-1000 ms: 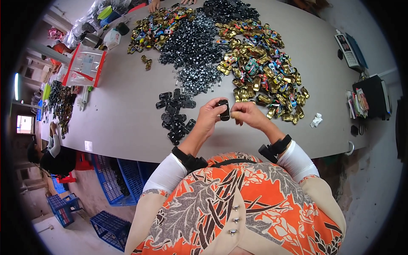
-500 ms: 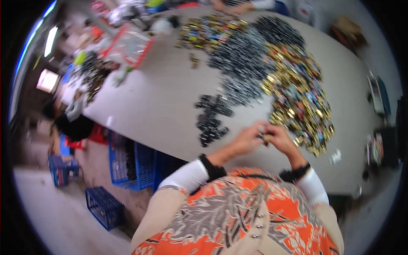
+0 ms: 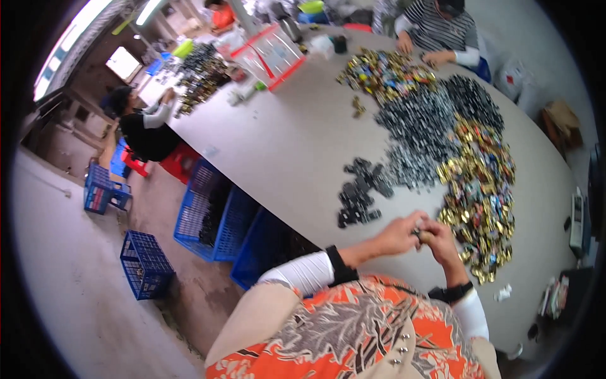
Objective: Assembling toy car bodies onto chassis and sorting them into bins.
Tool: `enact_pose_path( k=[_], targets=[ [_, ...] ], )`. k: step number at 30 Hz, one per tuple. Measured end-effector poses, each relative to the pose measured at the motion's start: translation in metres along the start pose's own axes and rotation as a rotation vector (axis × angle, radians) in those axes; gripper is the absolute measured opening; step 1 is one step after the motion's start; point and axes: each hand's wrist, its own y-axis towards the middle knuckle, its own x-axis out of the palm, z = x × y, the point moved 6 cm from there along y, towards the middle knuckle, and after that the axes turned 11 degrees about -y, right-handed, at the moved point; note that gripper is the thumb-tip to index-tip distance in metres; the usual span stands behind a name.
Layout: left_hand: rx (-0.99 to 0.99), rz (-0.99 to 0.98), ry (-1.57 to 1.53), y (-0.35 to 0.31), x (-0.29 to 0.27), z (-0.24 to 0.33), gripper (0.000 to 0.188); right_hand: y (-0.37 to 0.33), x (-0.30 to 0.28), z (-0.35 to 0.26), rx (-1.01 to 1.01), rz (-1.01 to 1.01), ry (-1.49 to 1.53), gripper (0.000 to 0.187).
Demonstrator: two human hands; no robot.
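My left hand [image 3: 399, 236] and my right hand [image 3: 443, 242] meet above the near part of the table, fingertips pinched together. Between them is a small dark piece [image 3: 416, 234], mostly hidden by the fingers and too small to name more exactly. Just beyond my left hand lies a loose group of black rectangular pieces [image 3: 361, 192]. Beside my right hand spreads a long heap of shiny gold pieces [image 3: 483, 196]. Farther off, a heap of small grey pieces [image 3: 418, 129] adjoins a heap of black pieces [image 3: 476, 102].
A mixed gold heap [image 3: 385, 72] lies before a co-worker in a striped top [image 3: 445, 31]. A red-edged clear box [image 3: 270, 57] stands on the pale table [image 3: 284, 139]. Another person in black [image 3: 148, 136] sits at left. Blue crates [image 3: 146, 265] stand on the floor.
The whole view has swung, so the table and heaps appear farther right and lower, with more of the co-workers showing. My hands stay together, fingers pinched around the small piece.
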Motion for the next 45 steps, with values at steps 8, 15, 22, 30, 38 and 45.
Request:
enact_pose_path(
  k=[8,15,22,30,38,45],
  targets=[
    [0.065,0.150,0.224,-0.032,-0.031,0.005,0.047,0.013,0.038,0.011,-0.065,-0.085,-0.055,0.007],
    [-0.263,0.198,0.082,-0.119,-0.108,-0.059,0.028,0.003,0.044,0.056,0.058,-0.104,-0.416,0.019],
    [-0.544,0.612,0.553,-0.260,-0.236,-0.134,0.041,-0.062,-0.065,0.124,0.276,0.321,-0.457,0.011],
    [-0.219,0.772,0.389,-0.226,-0.237,-0.145,0.015,-0.137,-0.080,0.150,0.237,0.600,-0.368,0.013],
    [0.261,0.538,0.996,-0.151,-0.122,-0.120,0.022,-0.317,-0.142,0.183,0.169,1.280,-0.199,0.010],
    [0.197,0.585,1.203,-0.126,-0.073,-0.147,0.024,-0.460,-0.109,0.347,0.515,1.159,-0.160,0.005]
  ],
)
